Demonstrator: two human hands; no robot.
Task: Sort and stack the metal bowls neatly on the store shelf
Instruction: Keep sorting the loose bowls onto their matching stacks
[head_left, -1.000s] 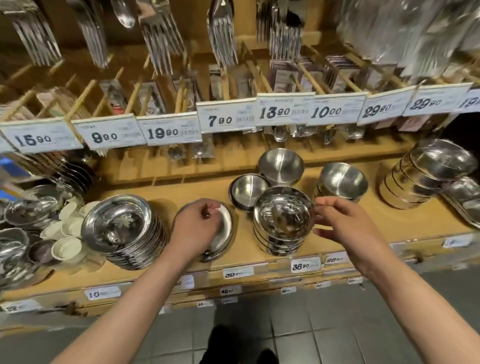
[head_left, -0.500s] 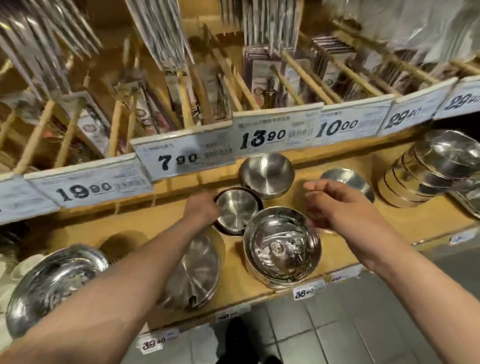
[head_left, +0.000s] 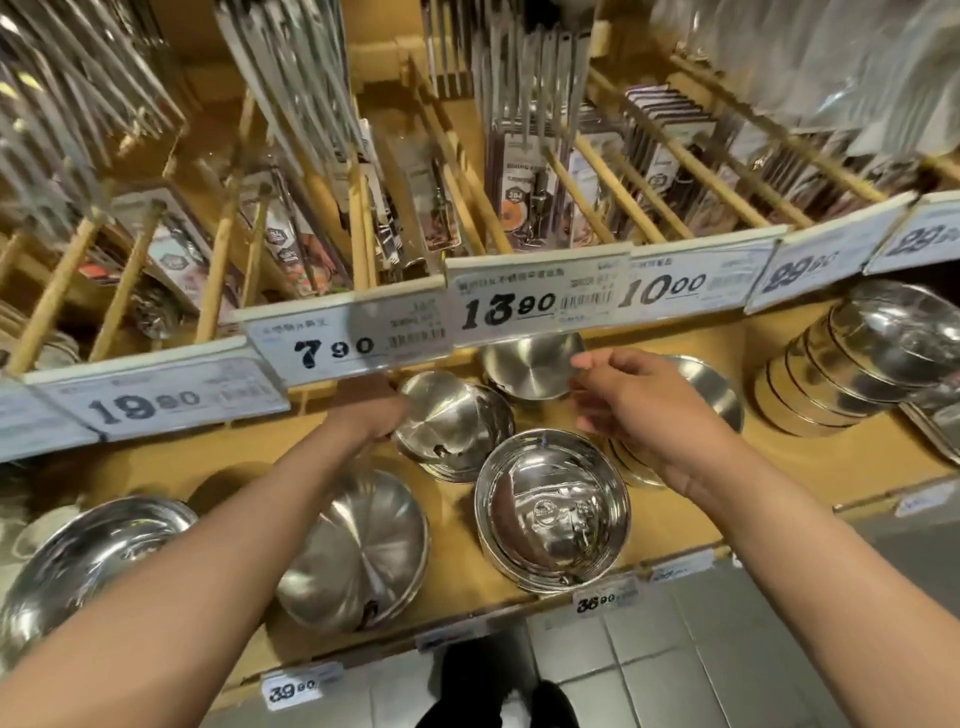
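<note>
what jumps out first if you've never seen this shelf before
Two bare arms reach in over the wooden shelf: the left hand grips the rim of a small tilted steel bowl, while the right hand hovers beside it, fingers loosely curled. A shiny stack of deep bowls sits at the front edge between the arms, and a row of white price tags crosses above.

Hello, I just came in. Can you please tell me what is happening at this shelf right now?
A person is sorting metal bowls on a wooden store shelf. The left hand holds the rim of a small bowl and tilts it on the stack beneath. The right hand hovers just before the back bowl, its grip on nothing. A larger bowl stack stands at the front edge.
</note>
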